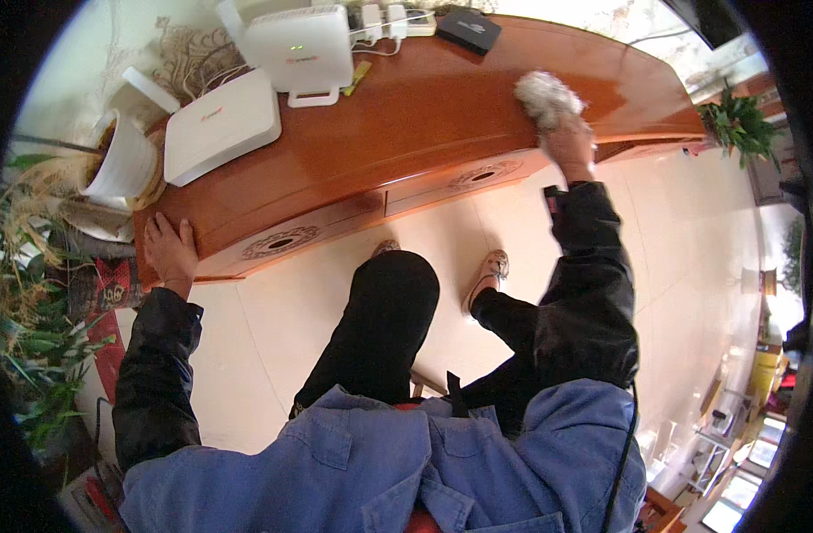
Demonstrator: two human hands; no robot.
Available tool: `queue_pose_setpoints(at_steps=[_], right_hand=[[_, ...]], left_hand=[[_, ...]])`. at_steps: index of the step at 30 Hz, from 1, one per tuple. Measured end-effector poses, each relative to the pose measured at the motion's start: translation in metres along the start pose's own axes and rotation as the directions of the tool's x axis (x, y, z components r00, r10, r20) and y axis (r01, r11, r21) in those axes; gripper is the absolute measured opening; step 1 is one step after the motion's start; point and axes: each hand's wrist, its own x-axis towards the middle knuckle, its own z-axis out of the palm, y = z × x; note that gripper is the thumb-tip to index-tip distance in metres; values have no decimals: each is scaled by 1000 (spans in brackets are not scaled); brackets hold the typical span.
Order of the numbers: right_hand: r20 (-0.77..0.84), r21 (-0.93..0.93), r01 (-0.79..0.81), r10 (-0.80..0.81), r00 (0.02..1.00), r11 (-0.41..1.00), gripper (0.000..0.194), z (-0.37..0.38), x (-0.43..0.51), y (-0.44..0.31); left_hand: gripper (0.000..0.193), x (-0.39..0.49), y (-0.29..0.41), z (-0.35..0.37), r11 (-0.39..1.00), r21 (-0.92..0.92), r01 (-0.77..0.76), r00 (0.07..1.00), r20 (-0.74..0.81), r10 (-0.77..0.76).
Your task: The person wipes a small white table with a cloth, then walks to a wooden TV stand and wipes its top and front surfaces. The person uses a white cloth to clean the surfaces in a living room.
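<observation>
My right hand (569, 146) grips a bunched, greyish-white cloth (546, 98) on the top of a glossy reddish-brown wooden cabinet (406, 120), towards its right end. The cloth is somewhat blurred and its far side hides no other object that I can make out. At the cabinet's near left corner my left hand (170, 250) rests flat with its fingers apart, holding nothing. A white router box (223, 126) lies on the cabinet beyond my left hand.
A white modem (300, 53) with lit green lights stands at the back beside plugs and cables. A black box (469, 30) lies right of them. At the left are a white plant pot (123, 156) and leafy plants (46, 353). Another plant (739, 123) stands past the right end.
</observation>
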Motion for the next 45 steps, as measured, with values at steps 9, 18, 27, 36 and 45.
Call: queue_pose_setpoints(at_steps=[9,18,27,36,45], right_hand=[[-305,757,-141,536,788,638,53,-24,-101,-147],[349,915,-305,898,269,-264,46,140,-81,-66],[663,443,-418,24,748,793,47,262,-224,-220],[291,953,-298,107,951,53,33,134,-174,-199],[611,315,-210,29,791,-925,41,-71,-132,-113]], left_hand=[[77,9,-7,16,996,-94,-6,1000,3,6],[74,11,-25,31,995,-77,-71,996,-62,66],[74,7,-30,20,983,-88,-163,980,-125,152],[74,5,-17,21,993,-77,-94,991,-99,86],[74,-1,7,1,994,-106,36,999,-34,-40]])
